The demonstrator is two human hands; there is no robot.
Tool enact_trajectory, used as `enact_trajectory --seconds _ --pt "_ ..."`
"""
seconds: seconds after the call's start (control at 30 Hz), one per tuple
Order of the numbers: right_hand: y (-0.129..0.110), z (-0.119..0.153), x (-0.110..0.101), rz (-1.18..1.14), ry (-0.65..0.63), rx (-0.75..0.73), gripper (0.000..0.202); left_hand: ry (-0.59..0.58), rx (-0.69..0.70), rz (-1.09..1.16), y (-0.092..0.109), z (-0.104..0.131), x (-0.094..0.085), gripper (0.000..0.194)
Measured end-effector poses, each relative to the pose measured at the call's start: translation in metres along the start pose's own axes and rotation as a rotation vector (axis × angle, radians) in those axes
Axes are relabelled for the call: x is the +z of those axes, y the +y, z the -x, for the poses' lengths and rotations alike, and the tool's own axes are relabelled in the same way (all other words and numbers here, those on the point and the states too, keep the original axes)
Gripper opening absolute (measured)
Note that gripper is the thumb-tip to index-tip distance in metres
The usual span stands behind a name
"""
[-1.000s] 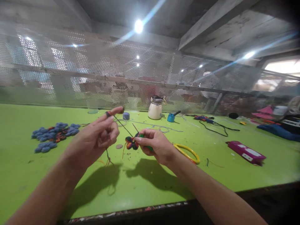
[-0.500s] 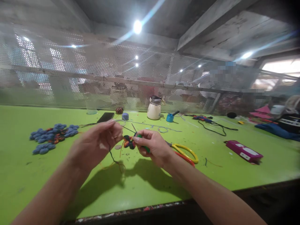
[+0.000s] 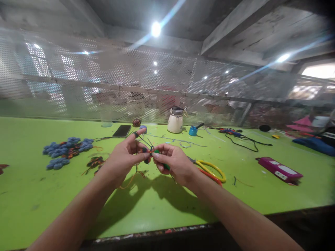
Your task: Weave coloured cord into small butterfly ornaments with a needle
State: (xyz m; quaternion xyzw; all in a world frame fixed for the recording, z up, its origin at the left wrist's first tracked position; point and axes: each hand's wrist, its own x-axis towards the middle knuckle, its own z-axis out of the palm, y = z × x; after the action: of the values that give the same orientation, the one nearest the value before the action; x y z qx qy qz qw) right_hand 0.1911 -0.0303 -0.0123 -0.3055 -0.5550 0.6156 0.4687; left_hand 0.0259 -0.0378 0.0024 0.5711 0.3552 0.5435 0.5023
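Left hand: thumb and fingers pinch the multicoloured yarn piece, forefinger raised, apparently to tension the dark strand. Right hand: fingers curl round the green-handled tool, beside that piece; scissors lie right of these fingers.

I was looking into a craft workshop from afar: a long green surface with blue yarn flowers left, scissors nearer right, concrete beams overhead.
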Motion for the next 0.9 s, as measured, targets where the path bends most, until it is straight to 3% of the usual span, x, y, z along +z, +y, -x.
enact_trajectory --seconds 0.23,0.4,0.53,0.63,0.73,0.83,0.9 --pt "-0.002 -0.004 -0.009 0.335 0.014 -0.084 0.015 -0.004 -0.002 -0.123 -0.001 0.0 -0.002 0.088" --pt "-0.003 -0.006 -0.01 0.545 0.017 -0.19 0.018 -0.011 0.107 -0.341 -0.008 0.0 -0.001 0.08" --pt "0.001 -0.007 -0.008 0.356 0.061 -0.064 0.018 0.07 0.331 -0.65 -0.01 0.006 0.006 0.056" --pt "0.003 -0.005 -0.004 0.087 0.103 0.009 0.022 0.145 0.447 -0.683 -0.014 0.009 0.01 0.045" --pt "0.003 -0.002 0.0 -0.054 0.152 -0.015 0.029 0.13 0.277 -0.387 -0.014 0.005 0.009 0.052" --pt "0.0 0.0 0.003 -0.031 0.174 -0.051 0.03 0.068 -0.014 0.04 -0.01 -0.001 0.002 0.065" --pt "-0.001 0.001 0.003 0.025 0.162 -0.071 0.028 0.044 -0.132 0.186 -0.006 -0.003 -0.005 0.063"
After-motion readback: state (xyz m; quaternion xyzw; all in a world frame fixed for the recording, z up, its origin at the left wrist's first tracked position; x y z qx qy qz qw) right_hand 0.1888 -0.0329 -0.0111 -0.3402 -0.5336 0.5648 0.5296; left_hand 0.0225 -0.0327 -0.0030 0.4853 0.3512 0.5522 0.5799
